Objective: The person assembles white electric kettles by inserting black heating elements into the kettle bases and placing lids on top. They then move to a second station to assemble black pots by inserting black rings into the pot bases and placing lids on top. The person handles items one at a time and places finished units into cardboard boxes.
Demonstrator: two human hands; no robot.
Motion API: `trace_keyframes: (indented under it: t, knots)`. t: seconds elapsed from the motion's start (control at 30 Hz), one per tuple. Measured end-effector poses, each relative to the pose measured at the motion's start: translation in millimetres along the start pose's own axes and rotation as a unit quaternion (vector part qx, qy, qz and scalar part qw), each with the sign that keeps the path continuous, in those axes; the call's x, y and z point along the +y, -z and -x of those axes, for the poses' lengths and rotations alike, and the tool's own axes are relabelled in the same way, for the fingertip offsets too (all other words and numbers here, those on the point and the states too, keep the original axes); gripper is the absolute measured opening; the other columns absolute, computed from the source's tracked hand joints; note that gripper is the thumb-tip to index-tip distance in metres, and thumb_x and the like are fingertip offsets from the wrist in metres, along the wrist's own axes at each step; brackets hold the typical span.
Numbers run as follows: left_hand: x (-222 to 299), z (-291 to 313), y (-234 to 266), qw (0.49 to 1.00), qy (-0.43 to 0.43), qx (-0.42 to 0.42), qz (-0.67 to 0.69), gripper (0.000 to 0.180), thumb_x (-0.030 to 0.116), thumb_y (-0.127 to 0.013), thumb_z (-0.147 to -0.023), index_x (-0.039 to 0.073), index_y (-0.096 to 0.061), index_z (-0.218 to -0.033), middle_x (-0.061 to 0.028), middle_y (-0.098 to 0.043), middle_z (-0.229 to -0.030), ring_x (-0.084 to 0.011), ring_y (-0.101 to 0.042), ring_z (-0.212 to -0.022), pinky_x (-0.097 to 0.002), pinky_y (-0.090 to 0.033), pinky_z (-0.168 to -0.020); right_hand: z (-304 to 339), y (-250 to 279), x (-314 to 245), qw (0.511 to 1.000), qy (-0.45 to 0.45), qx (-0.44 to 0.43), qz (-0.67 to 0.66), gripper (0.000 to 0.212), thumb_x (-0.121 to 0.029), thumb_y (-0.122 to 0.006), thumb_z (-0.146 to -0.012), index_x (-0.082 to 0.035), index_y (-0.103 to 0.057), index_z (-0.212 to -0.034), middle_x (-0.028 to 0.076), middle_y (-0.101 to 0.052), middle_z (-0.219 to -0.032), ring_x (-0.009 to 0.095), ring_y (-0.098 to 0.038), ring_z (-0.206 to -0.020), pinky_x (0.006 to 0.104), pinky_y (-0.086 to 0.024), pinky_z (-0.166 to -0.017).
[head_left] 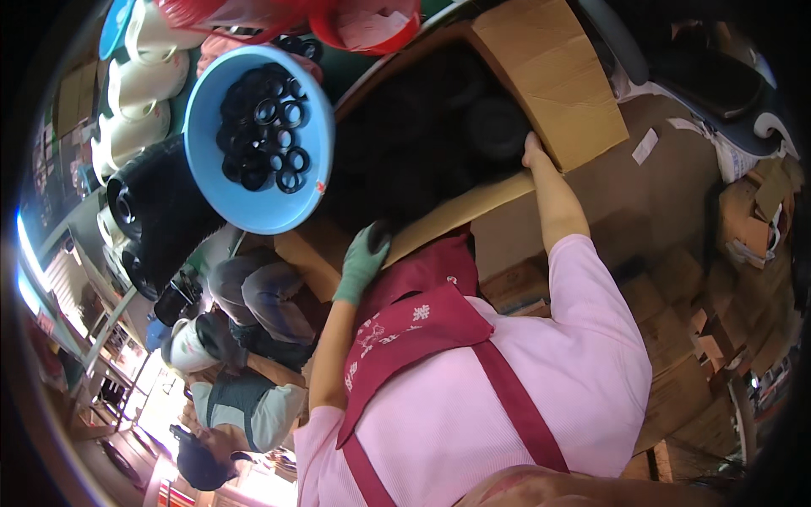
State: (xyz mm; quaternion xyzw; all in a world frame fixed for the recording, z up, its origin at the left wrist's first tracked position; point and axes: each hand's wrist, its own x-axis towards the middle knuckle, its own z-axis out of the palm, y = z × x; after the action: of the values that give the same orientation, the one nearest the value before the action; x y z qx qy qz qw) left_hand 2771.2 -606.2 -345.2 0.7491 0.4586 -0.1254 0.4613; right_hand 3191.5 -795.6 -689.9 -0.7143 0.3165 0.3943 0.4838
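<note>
My left hand (364, 260), in a pale green glove, is at the near left edge of a large open cardboard box (473, 203). Its fingers are curled around a small black round part (380, 236), whose exact kind does not show. My bare right hand (531, 150) reaches over the box's right side, by a flap. Its fingers are mostly hidden in the dark beside a black round piece (498, 128). More black pieces fill the box, too dark to tell apart. Left of the box, a light blue basin (199, 139) holds several black rings (287, 160).
Red baskets (363, 25) stand behind the basin, with white containers (139, 89) in a row at the far left. A co-worker in a cap (245, 414) sits at the lower left. A dark chair (705, 84) and cardboard stacks (676, 338) are on the right.
</note>
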Motion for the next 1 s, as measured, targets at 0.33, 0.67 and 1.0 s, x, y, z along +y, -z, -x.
trace_keyframes:
  t: [0.33,0.67,1.0]
  knots:
    - [74,-218,-158,0.987,0.101,0.01,0.124,0.106,0.053,-0.079,-0.074,-0.004,-0.03,-0.149,-0.0288,-0.036,-0.151,-0.0405,-0.039,-0.139,-0.0433,-0.038,-0.113,30,-34,-46,0.921,0.285,-0.123,0.235,0.075,-0.056,-0.054,-0.095,-0.003,-0.045,-0.147,0.016,-0.039,-0.155,0.03,-0.034,-0.143,0.0376,-0.023,-0.119]
    - [45,-275,-188,0.974,0.102,0.004,0.204,0.096,0.045,-0.085,-0.073,-0.007,-0.042,-0.142,-0.0217,-0.051,-0.141,-0.0303,-0.051,-0.13,-0.0366,-0.043,-0.108,-34,-60,-33,0.875,0.312,-0.15,0.34,0.077,-0.058,-0.053,-0.094,-0.009,-0.038,-0.152,0.013,-0.029,-0.161,0.027,-0.026,-0.148,0.0382,-0.022,-0.121]
    - [54,-255,-177,0.944,0.134,-0.03,0.3,0.084,0.043,-0.082,-0.078,-0.002,-0.047,-0.141,-0.0143,-0.058,-0.133,-0.025,-0.056,-0.123,-0.0344,-0.047,-0.101,12,-70,-66,0.85,0.339,-0.115,0.386,0.075,-0.057,-0.05,-0.096,-0.013,-0.035,-0.154,0.01,-0.03,-0.161,0.029,-0.027,-0.148,0.0392,-0.022,-0.12]
